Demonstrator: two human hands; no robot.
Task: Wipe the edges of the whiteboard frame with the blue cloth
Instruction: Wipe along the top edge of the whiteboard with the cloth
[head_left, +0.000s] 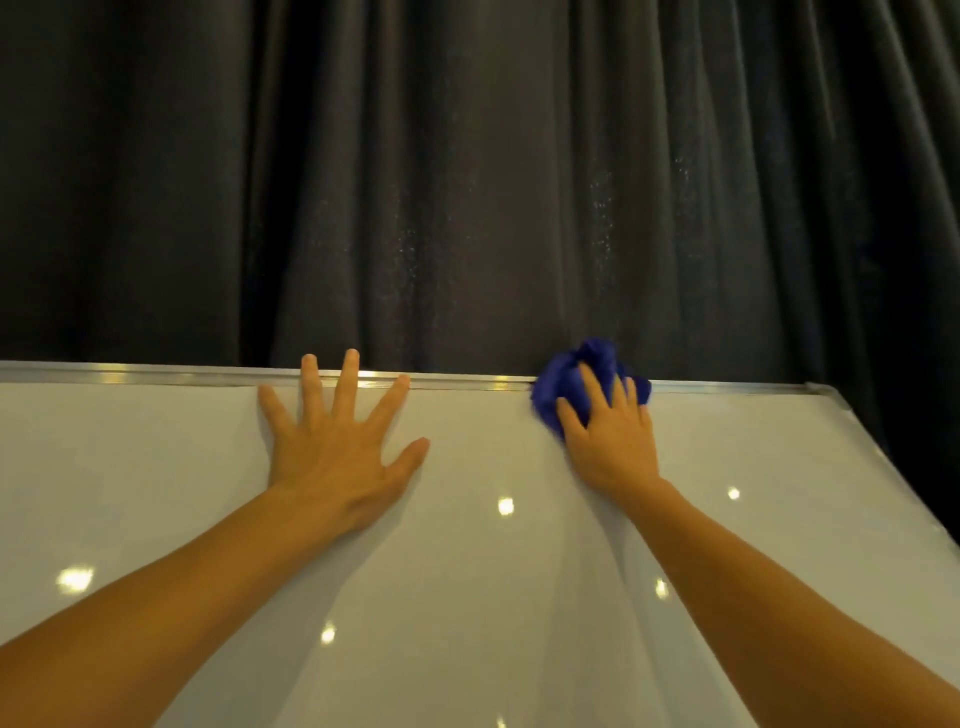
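The whiteboard (467, 571) fills the lower half of the head view, its silver frame (182, 375) running along the top edge and down the right side. My right hand (610, 441) presses a bunched blue cloth (566, 379) onto the top frame, right of centre; the cloth laps over the rail and hides it there. My left hand (337, 447) lies flat on the white surface with fingers spread, its fingertips reaching the top rail.
A dark pleated curtain (467, 182) hangs right behind the board and fills the upper half. The frame's top right corner (821, 388) sits to the right of the cloth. Ceiling lights reflect as bright spots on the board.
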